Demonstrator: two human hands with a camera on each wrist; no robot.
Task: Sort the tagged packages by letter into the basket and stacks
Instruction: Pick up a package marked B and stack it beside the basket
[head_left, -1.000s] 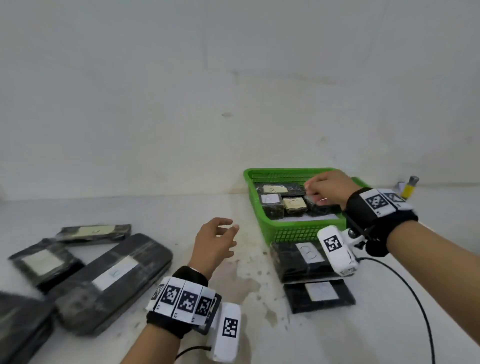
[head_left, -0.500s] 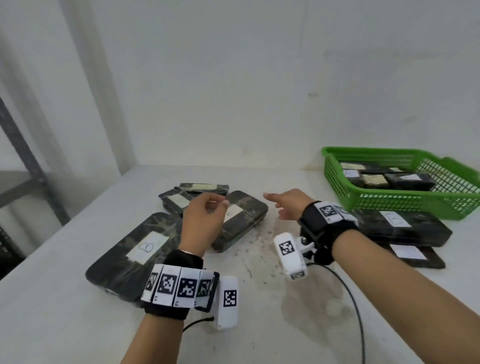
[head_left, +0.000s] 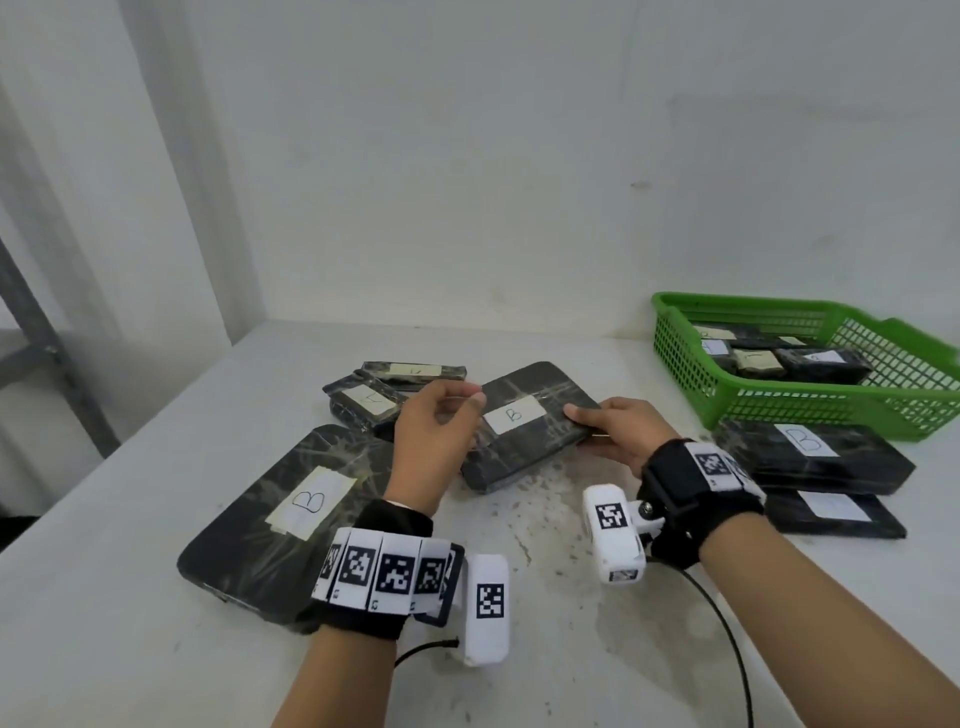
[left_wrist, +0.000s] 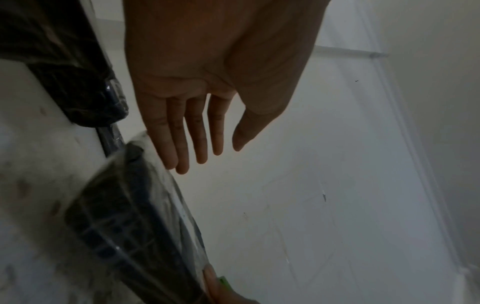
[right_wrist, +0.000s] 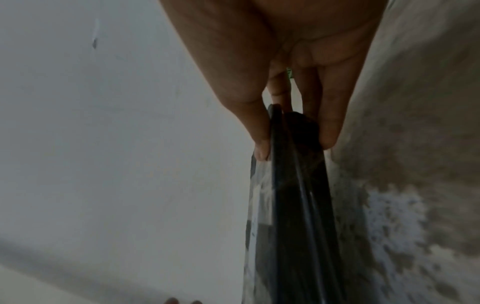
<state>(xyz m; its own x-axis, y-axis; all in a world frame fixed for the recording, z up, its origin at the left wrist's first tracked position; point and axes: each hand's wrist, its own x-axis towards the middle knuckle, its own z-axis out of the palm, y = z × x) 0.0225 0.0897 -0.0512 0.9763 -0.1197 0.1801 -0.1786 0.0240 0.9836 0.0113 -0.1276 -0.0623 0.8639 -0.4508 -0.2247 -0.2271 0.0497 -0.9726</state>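
A black wrapped package tagged B (head_left: 519, 423) lies in the middle of the table. My right hand (head_left: 587, 423) pinches its right edge, thumb on top and fingers underneath, as the right wrist view shows on the package (right_wrist: 293, 205). My left hand (head_left: 467, 399) hovers at the package's left end with its fingers straight (left_wrist: 182, 164), at the wrapped corner (left_wrist: 130, 205); it holds nothing. The green basket (head_left: 779, 410) at the right holds several small tagged packages. In front of the basket a package tagged B (head_left: 810, 457) lies on another (head_left: 831, 514).
A large package tagged B (head_left: 291, 514) lies at the left front. Behind my left hand sit a package tagged A (head_left: 369, 405) and a slimmer one (head_left: 415, 371). White walls close the back and left. Cables trail from both wrists.
My right hand left the basket, crossed to the middle package and took hold of its right edge. My left hand moved up to its left end. The head view swung left.
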